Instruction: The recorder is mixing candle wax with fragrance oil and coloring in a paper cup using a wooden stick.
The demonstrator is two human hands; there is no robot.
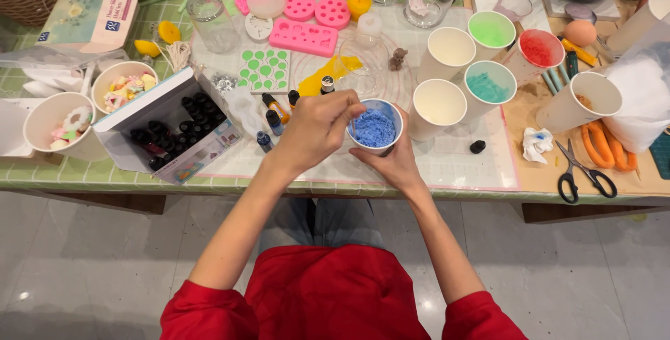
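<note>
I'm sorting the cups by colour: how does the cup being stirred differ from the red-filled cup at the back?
The blue cup holds blue granular stuff; the red cup holds red. The blue cup is held by the right hand while the left hand works a thin stick in it; the red cup stands untouched. The blue cup sits near the table's front edge, the red cup farther back right. Both are white paper cups, open on top.

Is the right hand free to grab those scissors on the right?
Probably not at once: the right hand is wrapped around the blue cup. The scissors lie uncovered near the table edge, with only a small black cap between.
</note>
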